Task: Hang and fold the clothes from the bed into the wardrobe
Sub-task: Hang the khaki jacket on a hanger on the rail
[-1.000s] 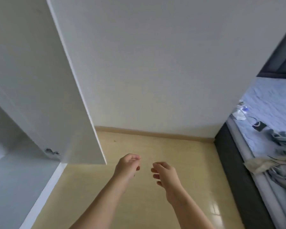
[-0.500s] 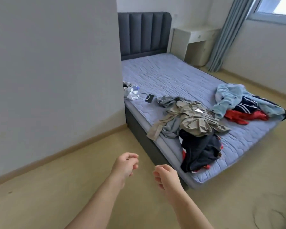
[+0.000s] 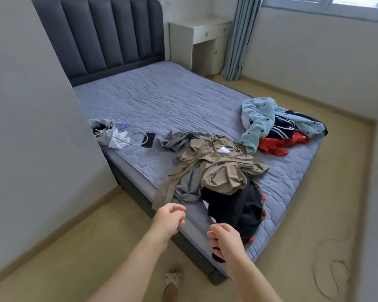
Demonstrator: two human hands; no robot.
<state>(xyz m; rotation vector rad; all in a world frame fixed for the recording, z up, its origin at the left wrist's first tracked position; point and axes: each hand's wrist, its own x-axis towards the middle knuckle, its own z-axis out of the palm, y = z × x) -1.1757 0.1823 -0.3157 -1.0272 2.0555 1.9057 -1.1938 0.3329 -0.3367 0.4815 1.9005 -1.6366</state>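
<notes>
Over the bed's near edge, both hands are empty. The left hand [image 3: 169,219] is loosely curled, thumb close to fingers. The right hand [image 3: 225,238] is also loosely curled, right by the black garment [image 3: 234,208]; can't tell if it touches.

Main risk is the tangle. The khaki garment [image 3: 223,168] lies on top of the black one and a grey garment [image 3: 186,186], and the black one already hangs over the mattress [image 3: 162,101] edge. Yank one piece and the rest prob. slide to the floor. The grey one's far end lies near the phone [image 3: 148,139] and its cable, so a tug could snag them.

All clothes are crumpled, none folded. A 2nd heap of light-blue fleece [image 3: 260,118], a navy striped item and a red item sits at the far corner. Wardrobe not in view.
</notes>
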